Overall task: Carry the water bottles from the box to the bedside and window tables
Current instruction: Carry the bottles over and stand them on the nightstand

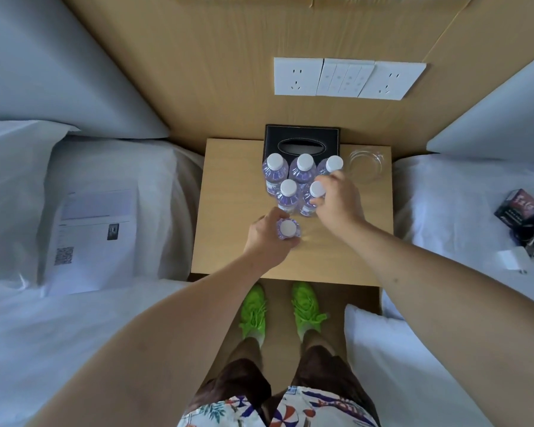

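Several clear water bottles with white caps stand upright on the wooden bedside table (228,211). A back row of three bottles (304,167) stands in front of a tissue box, with a second row of two closer to me. My right hand (336,200) grips the right bottle of that second row (317,190) near its cap. My left hand (267,238) holds a sixth bottle (288,228) by its shoulder, upright over the table in front of the group.
A black tissue box (302,138) stands at the table's back edge and a clear glass ashtray (366,164) at its right. White beds flank the table; papers (93,229) lie on the left bed, small dark boxes (524,217) on the right. Wall sockets (346,77) are behind.
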`<state>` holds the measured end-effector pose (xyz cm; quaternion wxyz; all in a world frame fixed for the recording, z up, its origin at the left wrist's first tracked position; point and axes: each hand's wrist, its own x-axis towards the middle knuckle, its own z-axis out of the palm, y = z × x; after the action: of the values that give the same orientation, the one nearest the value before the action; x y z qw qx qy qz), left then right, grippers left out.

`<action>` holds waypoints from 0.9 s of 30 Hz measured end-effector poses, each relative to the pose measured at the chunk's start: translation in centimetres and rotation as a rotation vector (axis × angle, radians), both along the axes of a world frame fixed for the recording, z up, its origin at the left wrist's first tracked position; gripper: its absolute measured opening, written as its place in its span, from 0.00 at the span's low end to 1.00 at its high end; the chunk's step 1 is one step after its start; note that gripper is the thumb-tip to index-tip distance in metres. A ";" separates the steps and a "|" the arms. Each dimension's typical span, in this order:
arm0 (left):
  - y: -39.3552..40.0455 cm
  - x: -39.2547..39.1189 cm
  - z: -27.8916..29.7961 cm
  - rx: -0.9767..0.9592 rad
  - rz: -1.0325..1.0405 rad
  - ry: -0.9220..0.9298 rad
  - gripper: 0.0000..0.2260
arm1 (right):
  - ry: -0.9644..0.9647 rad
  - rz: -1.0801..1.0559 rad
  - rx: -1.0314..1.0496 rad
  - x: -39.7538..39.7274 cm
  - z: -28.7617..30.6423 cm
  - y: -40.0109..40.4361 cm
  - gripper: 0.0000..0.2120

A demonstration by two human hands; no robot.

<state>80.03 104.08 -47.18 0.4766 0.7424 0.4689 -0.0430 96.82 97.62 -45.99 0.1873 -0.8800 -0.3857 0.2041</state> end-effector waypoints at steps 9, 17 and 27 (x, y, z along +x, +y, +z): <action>-0.9 1.7 -0.4 -0.061 0.143 -0.031 0.27 | 0.047 -0.298 0.186 -1.6 0.3 -2.5 0.20; -0.6 2.0 -0.5 -0.122 0.161 -0.063 0.25 | 0.314 0.045 0.043 -3.0 1.3 -2.8 0.15; 2.2 -0.6 0.2 -0.185 0.181 -0.002 0.25 | 0.166 0.171 -0.064 -3.6 2.6 -1.1 0.12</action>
<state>79.42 106.30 -46.96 0.5456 0.6498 0.5276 -0.0422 93.24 96.52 -43.36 0.1724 -0.8295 -0.4359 0.3037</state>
